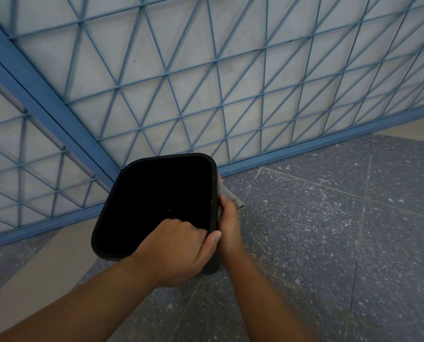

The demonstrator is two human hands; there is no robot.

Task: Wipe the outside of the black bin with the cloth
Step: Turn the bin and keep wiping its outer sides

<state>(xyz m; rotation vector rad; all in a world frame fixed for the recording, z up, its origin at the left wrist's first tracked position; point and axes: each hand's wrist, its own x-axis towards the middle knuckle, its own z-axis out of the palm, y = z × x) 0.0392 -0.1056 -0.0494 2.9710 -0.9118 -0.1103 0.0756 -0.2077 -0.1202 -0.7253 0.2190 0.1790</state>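
The black bin stands open-topped in the middle of the view, seen from above, its inside dark. My left hand grips the bin's near right rim, fingers curled inside and thumb over the edge. My right hand presses a grey cloth against the bin's right outer wall. Part of the cloth sticks out above my fingers; the rest is hidden between hand and bin.
A blue metal grille gate with frosted panels stands right behind the bin, its bottom rail running along the floor. Dark speckled floor tiles spread to the right and front. A beige strip of floor lies at the lower left.
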